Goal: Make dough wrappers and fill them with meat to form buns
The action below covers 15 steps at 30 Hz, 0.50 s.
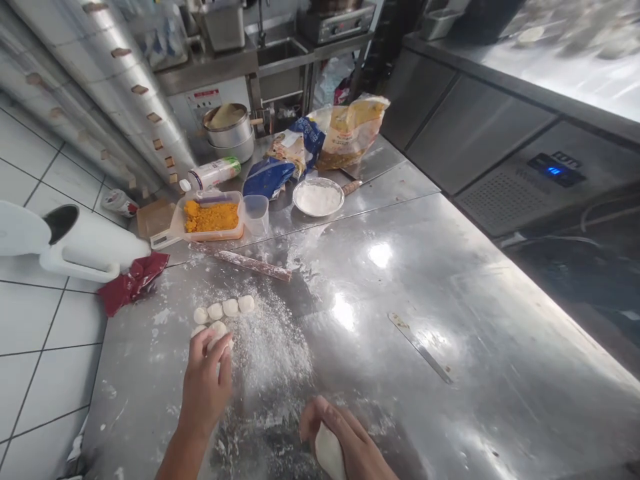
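My left hand (pixel 207 373) reaches to the floured part of the steel table, its fingers bent around a small dough ball (pixel 219 327). Part of that ball is hidden by the fingers. Just beyond is a short row of several pale dough balls (pixel 231 307), with another ball partly covered next to my fingertips. Close to the near edge of the view, my right hand (pixel 357 433) is wrapped around a longer lump of dough (pixel 329 450), which hangs down out of the picture. Loose flour (pixel 275 343) is scattered between the two hands.
A floured rolling pin (pixel 245 260) lies behind the dough balls. Further back stand a tub of orange crumbly filling (pixel 215 217), a clear cup (pixel 257 215), a bowl of flour (pixel 319 198) and bags (pixel 350 133). A flat spatula (pixel 420 348) lies at right, a white pitcher (pixel 95 240) at left.
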Available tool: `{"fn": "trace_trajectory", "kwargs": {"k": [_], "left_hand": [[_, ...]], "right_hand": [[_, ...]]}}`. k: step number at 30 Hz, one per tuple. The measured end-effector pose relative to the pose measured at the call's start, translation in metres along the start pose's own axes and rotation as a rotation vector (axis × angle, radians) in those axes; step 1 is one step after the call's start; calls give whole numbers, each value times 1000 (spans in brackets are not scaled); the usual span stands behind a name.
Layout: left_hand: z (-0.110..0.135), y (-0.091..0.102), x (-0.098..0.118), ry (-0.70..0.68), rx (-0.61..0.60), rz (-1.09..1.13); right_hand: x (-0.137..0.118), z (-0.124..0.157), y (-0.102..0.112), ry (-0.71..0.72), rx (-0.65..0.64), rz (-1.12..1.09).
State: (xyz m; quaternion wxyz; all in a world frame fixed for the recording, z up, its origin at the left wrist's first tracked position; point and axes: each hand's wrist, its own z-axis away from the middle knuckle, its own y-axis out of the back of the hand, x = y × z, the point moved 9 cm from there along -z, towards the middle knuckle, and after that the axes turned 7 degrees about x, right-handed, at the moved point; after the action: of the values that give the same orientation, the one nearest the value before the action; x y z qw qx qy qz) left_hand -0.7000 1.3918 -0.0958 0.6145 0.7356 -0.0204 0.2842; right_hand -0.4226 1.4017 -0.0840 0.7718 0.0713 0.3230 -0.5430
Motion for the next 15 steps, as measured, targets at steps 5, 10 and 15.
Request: {"fn": "trace_trajectory", "kwargs": {"k": [5,10,15], "left_hand": [[-29,-29,-6,24,57,-92],[-28,-27,0,74,106,-141],[34,-18,75,20,-201,277]], "right_hand": [[21,-23,-10,-21,110,-144],[39,-29,-1,-76,186,-173],[33,-38,1,-110,191,-134]]}}
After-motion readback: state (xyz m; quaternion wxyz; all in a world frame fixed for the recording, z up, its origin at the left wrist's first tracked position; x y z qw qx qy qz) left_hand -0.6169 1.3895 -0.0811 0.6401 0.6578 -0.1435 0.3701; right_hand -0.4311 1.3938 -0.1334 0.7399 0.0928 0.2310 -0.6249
